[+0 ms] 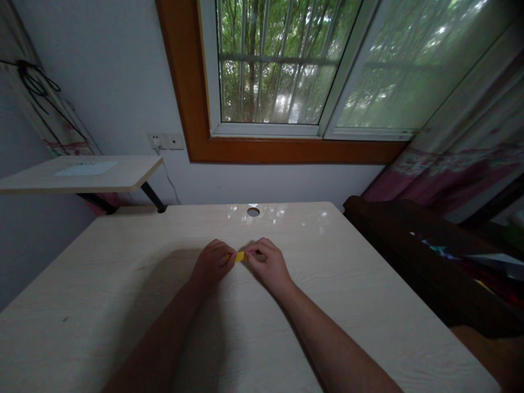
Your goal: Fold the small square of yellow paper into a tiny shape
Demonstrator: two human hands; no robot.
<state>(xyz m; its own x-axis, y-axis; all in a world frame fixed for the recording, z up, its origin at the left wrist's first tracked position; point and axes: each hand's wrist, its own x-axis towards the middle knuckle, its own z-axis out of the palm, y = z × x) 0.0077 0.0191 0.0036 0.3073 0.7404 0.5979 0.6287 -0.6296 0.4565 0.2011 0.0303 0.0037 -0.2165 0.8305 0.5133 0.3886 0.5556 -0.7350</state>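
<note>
A small yellow piece, perhaps folded paper, lies low over the pale wooden desk near its middle. My left hand pinches its left end with fingers closed. My right hand pinches its right end, fingers also curled in. Both hands rest on or just above the desk top, and most of the yellow piece is hidden between the fingertips.
A round cable hole sits at the desk's far edge. A raised side shelf stands at the back left, below a wall socket. A barred window is ahead. Dark furniture and a curtain border the right side.
</note>
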